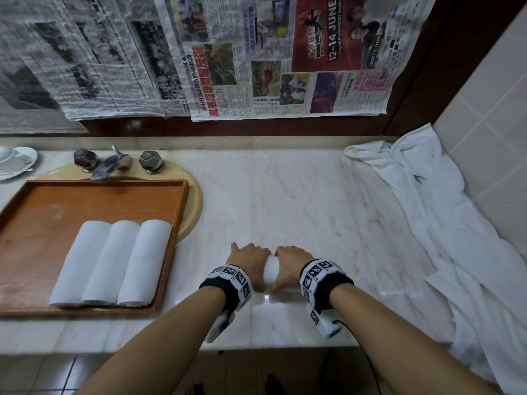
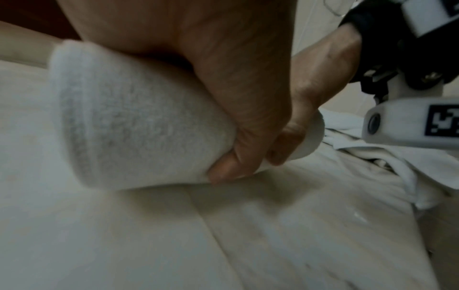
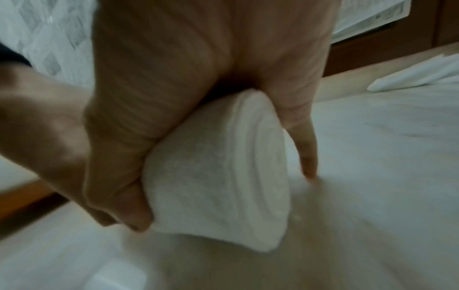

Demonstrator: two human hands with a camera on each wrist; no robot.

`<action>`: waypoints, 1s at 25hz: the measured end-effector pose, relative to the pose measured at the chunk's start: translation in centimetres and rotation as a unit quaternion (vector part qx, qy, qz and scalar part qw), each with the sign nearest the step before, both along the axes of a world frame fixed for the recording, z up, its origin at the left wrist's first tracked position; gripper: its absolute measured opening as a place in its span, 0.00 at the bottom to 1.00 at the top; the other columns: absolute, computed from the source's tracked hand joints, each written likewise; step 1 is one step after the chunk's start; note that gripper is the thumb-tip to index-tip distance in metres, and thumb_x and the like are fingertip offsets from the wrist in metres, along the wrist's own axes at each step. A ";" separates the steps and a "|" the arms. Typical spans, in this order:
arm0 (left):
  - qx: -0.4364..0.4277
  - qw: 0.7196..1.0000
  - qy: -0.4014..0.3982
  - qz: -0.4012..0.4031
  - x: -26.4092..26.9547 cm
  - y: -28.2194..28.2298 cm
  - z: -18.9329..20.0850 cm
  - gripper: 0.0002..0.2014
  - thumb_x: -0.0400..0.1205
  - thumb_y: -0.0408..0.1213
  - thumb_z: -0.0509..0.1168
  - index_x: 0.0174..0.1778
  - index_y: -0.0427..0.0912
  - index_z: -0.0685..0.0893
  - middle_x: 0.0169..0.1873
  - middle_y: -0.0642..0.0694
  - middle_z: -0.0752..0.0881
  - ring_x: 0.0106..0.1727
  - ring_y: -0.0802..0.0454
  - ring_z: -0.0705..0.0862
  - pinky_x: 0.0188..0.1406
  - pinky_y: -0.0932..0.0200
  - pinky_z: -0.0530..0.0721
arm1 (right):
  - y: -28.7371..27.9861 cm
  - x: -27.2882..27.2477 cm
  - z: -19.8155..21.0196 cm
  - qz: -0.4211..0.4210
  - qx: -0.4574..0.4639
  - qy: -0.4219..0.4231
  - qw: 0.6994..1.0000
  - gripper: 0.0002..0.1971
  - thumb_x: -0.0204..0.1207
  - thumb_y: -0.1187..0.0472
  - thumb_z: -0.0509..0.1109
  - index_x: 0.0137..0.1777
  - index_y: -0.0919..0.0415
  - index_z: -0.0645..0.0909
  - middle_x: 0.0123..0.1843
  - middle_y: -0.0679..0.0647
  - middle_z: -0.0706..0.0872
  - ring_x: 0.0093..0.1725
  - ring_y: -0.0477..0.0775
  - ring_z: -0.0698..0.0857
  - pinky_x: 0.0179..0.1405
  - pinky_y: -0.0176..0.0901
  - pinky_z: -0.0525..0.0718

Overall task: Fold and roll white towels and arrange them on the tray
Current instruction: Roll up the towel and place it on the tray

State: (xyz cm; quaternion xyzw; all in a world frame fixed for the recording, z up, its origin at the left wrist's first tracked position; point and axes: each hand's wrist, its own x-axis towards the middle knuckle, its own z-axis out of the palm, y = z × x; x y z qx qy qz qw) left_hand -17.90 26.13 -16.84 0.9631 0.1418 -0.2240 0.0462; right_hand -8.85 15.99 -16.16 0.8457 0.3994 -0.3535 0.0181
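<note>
Hands worked a fourth roll: the left hand (image 1: pixel 247 259) and right hand (image 1: pixel 291 262) curled their fingers round the rolled towel (image 1: pixel 271 270) on the marble counter (image 1: pixel 299 201), seemingly finishing the roll. Three finished rolls (image 1: pixel 111 263) lay side by side on the wooden tray (image 1: pixel 42 201) (more loose towels (image 1: pixel 427 212) waited at right). Next, by the look of it: carrying it across without loosening. Newspaper (image 1: pixel 336 38) read "12-14 JUNE" and "RM70,000".
</note>
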 end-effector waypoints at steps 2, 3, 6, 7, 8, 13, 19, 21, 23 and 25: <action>0.028 0.999 -0.029 -0.026 -1.2 1.1 1.8 0.23 0.65 0.53 0.74 0.54 0.52 0.78 0.49 0.52 0.82 0.54 0.49 0.81 0.58 0.43 0.72 | 0.7 -0.9 2.0 -0.010 0.013 0.009 1.000 0.32 0.53 0.45 0.84 0.55 0.57 0.81 0.49 0.52 0.86 0.45 0.53 0.86 0.45 0.46 0.87; 0.038 0.998 -0.043 -0.030 -1.7 1.8 2.9 0.23 0.65 0.51 0.74 0.54 0.52 0.78 0.49 0.52 0.80 0.54 0.50 0.80 0.58 0.43 0.72 | 1.3 -1.2 3.1 -0.012 0.023 0.009 1.000 0.29 0.53 0.46 0.84 0.53 0.57 0.82 0.48 0.52 0.86 0.44 0.53 0.86 0.43 0.45 0.88; 0.049 0.995 -0.078 -0.028 -4.1 5.8 6.8 0.28 0.64 0.50 0.76 0.59 0.50 0.78 0.57 0.53 0.78 0.57 0.51 0.81 0.61 0.43 0.74 | 4.7 -3.3 7.0 0.004 0.078 -0.024 0.997 0.27 0.52 0.46 0.83 0.51 0.54 0.82 0.51 0.52 0.81 0.44 0.54 0.84 0.43 0.47 0.87; 0.047 0.994 -0.091 -0.025 -5.5 7.5 8.1 0.29 0.63 0.50 0.77 0.60 0.49 0.78 0.59 0.53 0.79 0.56 0.50 0.82 0.58 0.46 0.77 | 6.2 -4.6 8.3 0.019 0.096 -0.041 0.994 0.28 0.52 0.45 0.82 0.52 0.53 0.81 0.52 0.51 0.77 0.45 0.55 0.83 0.42 0.48 0.85; 0.041 0.994 -0.098 -0.015 -6.9 9.0 9.3 0.29 0.63 0.49 0.77 0.59 0.48 0.78 0.59 0.52 0.81 0.54 0.49 0.84 0.51 0.49 0.80 | 7.5 -5.8 9.2 0.035 0.112 -0.062 0.991 0.29 0.52 0.44 0.82 0.53 0.51 0.80 0.52 0.51 0.75 0.46 0.56 0.82 0.41 0.47 0.83; 0.071 0.985 -0.127 0.089 -16.2 17.8 14.1 0.27 0.64 0.50 0.73 0.59 0.52 0.77 0.46 0.49 0.87 0.44 0.44 0.86 0.38 0.54 0.82 | 16.3 -13.3 12.3 0.099 0.263 -0.146 0.949 0.34 0.54 0.41 0.78 0.62 0.44 0.74 0.63 0.47 0.75 0.59 0.56 0.78 0.48 0.48 0.79; 0.008 0.867 -0.261 0.425 -28.4 29.0 13.2 0.18 0.66 0.39 0.78 0.46 0.47 0.78 0.38 0.48 0.83 0.39 0.45 0.83 0.31 0.61 0.77 | 20.6 -19.9 6.5 -0.064 0.288 -0.042 0.955 0.40 0.71 0.45 0.73 0.81 0.47 0.59 0.84 0.50 0.52 0.80 0.57 0.61 0.71 0.53 0.74; 0.055 0.833 -0.229 0.500 -30.9 31.1 11.3 0.16 0.67 0.41 0.75 0.44 0.45 0.75 0.36 0.46 0.82 0.39 0.42 0.83 0.34 0.58 0.79 | 20.3 -21.1 3.4 -0.108 0.223 -0.035 0.968 0.38 0.75 0.43 0.69 0.82 0.50 0.58 0.85 0.52 0.50 0.80 0.60 0.61 0.72 0.57 0.72; 0.026 0.816 -0.199 0.542 -31.6 31.9 8.1 0.22 0.66 0.47 0.75 0.51 0.41 0.79 0.43 0.43 0.85 0.44 0.41 0.85 0.44 0.52 0.84 | 19.9 -22.3 1.2 -0.145 0.201 -0.021 0.968 0.38 0.79 0.41 0.64 0.84 0.49 0.50 0.86 0.53 0.45 0.81 0.63 0.58 0.75 0.61 0.68; -0.022 0.817 -0.175 0.549 -31.5 31.4 4.5 0.35 0.63 0.58 0.77 0.60 0.41 0.77 0.53 0.43 0.85 0.55 0.40 0.85 0.52 0.49 0.83 | 19.8 -23.2 0.0 -0.162 0.202 0.004 0.966 0.39 0.82 0.41 0.60 0.85 0.46 0.41 0.87 0.54 0.41 0.82 0.64 0.57 0.78 0.60 0.65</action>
